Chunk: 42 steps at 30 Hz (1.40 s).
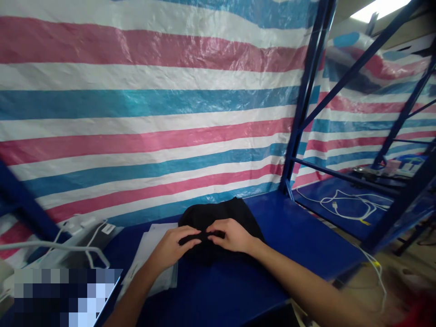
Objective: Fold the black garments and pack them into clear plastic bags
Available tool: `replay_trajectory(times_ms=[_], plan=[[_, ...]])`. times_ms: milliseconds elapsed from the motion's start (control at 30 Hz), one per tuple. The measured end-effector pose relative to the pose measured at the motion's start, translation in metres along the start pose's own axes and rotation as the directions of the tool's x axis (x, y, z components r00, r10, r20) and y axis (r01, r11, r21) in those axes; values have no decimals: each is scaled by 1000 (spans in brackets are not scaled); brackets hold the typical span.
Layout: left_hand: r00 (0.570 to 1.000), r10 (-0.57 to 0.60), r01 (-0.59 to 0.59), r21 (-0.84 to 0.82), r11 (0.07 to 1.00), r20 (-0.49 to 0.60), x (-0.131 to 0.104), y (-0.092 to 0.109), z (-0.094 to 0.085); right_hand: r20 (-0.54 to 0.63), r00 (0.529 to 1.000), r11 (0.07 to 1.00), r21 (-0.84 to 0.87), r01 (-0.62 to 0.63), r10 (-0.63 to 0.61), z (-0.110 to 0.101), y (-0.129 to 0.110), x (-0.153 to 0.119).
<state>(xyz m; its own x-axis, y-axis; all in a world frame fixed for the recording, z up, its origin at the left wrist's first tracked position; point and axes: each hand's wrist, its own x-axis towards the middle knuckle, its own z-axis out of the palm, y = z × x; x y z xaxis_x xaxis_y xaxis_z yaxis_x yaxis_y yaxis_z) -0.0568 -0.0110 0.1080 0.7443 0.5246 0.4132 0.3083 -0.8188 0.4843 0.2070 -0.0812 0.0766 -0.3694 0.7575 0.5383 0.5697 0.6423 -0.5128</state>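
Note:
A black cloth point(221, 213) lies bunched on the blue tabletop point(293, 236), close to the striped sheet. Both hands pinch its near part, thumbs below and fingers above, with the fingertips almost meeting. My left hand point(173, 245) grips a fold on the left side. Just to its right, my right hand point(230, 235) grips another fold of the same cloth. The cloth's far part rises a little behind the fingers. What lies between the fingertips is too dark to make out in detail.
White papers point(163, 277) lie left of the cloth, partly under my left forearm. Further left are a plastic bag point(91, 236), cables and a pixelated screen. A striped sheet point(153, 109) hangs behind. Blue metal posts point(296, 131) stand right, with a coiled white cable point(350, 204) beyond.

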Motion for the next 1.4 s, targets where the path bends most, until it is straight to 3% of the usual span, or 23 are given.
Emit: replay_trajectory(times_ms=[300,467,700,867,1000,1133,1267,1400], plan=[[984,167,-159,123,980,-62,-2,-10,17,-111,989,995,-29,-99,95,26,1,-5],[949,309,-298,153,942,-58,3,-6,17,-184,976,975,-166,-149,118,27,1,-1],[927,375,-372,86,924,-23,13,4,23,-74,996,917,-391,-80,55,20,3,9],[929,367,-369,109,923,35,11,10,28,-21,997,882,-465,-76,75,20,3,14],[964,261,-266,233,935,51,0,13,17,-73,993,865,-489,-113,88,22,0,12],[984,169,-176,254,951,49,-8,9,13,-79,991,883,-449,-136,113,20,-4,11],[982,172,-187,266,946,78,-7,-3,15,54,990,926,-364,-105,134,2,-14,3],[983,166,-181,279,943,78,-6,-7,13,205,962,936,-336,-102,179,-24,-25,-29]])
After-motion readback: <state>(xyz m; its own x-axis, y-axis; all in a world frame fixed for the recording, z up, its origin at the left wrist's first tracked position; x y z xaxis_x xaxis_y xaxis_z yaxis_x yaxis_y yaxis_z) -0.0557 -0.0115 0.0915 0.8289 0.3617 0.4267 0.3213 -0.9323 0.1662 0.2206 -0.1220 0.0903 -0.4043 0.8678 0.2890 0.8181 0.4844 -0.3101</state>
